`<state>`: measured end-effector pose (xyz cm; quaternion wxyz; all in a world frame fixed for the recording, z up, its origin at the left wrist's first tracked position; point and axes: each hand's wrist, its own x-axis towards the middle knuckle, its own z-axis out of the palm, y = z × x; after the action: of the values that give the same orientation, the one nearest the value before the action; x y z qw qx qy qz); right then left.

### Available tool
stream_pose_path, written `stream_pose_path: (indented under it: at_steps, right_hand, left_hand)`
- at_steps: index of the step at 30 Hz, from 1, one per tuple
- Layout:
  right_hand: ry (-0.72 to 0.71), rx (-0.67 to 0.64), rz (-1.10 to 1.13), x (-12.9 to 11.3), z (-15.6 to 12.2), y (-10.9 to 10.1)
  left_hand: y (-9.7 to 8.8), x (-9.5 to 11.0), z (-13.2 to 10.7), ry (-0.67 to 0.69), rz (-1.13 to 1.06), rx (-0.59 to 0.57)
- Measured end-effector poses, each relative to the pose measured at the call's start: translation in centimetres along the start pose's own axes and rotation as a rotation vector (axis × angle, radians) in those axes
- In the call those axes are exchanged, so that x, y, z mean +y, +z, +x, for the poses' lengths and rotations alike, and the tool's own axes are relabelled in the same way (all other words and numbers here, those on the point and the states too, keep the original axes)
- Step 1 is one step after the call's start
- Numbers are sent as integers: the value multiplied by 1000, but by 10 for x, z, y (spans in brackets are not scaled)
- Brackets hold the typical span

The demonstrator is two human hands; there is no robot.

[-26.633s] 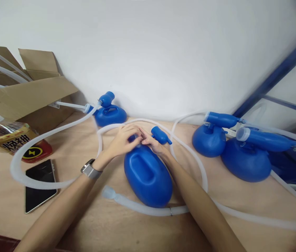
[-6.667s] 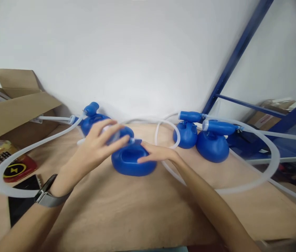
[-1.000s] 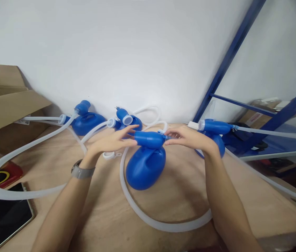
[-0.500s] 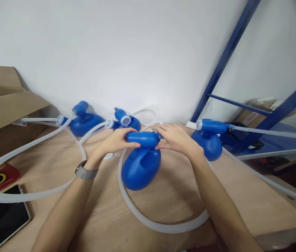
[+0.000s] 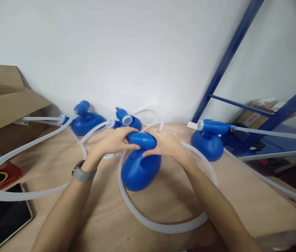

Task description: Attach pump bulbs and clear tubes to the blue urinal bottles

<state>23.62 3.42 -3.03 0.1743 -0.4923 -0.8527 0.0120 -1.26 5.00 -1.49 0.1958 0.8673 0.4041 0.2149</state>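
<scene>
A blue rounded urinal bottle (image 5: 140,173) sits on the table in front of me. Over its top lies a short blue urinal funnel (image 5: 142,141). The thumb and fingers of my left hand (image 5: 118,141) close round the funnel's left end. My right hand (image 5: 163,145) wraps the right end, thumb below and fingers above. Whatever joins that end is hidden behind the right fingers. A translucent white hose (image 5: 163,228) loops on the table around the bottle.
Similar blue bottles with funnels and hoses stand at the left (image 5: 87,124), the back middle (image 5: 134,122) and the right (image 5: 208,145). A cardboard box (image 5: 14,101), a red container (image 5: 8,173) and a black-screened tablet (image 5: 7,218) are at left. Blue shelving (image 5: 229,52) stands right.
My right hand has shifted left, from the funnel's right end fitting to a grip around its body. My left hand keeps hold, and the bottle stays in place.
</scene>
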Motion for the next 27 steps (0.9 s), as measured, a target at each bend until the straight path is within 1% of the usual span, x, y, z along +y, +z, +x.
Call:
stream_pose_path:
  at_steps: [2, 4, 6, 8, 10, 12, 15, 17, 19, 22, 25, 27]
  right_hand:
    - [50, 103, -51, -12, -3, 5]
    - [26, 250, -113, -24, -5, 14]
    - [-25, 348, -160, -33, -7, 23]
    - [-53, 358, -169, -38, -7, 30]
    - [-50, 316, -154, -38, -8, 31]
    - [-34, 248, -130, -35, -9, 27]
    - [-16, 171, -101, -26, -12, 16]
    - [-42, 157, -72, -19, -13, 10]
    - [-97, 179, -27, -13, -11, 6]
    - [-181, 314, -20, -8, -6, 5]
    - [-241, 501, -121, -6, -3, 7]
    - [-287, 601, -176, -5, -2, 8]
  left_hand:
    - [-1, 1, -1, -1, -1, -10]
    - [-1, 1, -1, -1, 8, -13]
    - [0, 1, 0, 0, 13, -15]
    - [1, -2, 1, 7, 3, -34]
    - [0, -8, 1, 27, -3, -36]
    - [-6, -16, -1, 49, 7, 33]
    - [-23, -28, -13, 31, 5, 217]
    - [-36, -31, -23, -23, -30, 286]
    - [-47, -30, -33, -77, -70, 321]
    - [-53, -19, -38, -110, -86, 384]
    - [-50, -2, -37, -99, -45, 456]
    - [-47, 10, -36, -76, -15, 509]
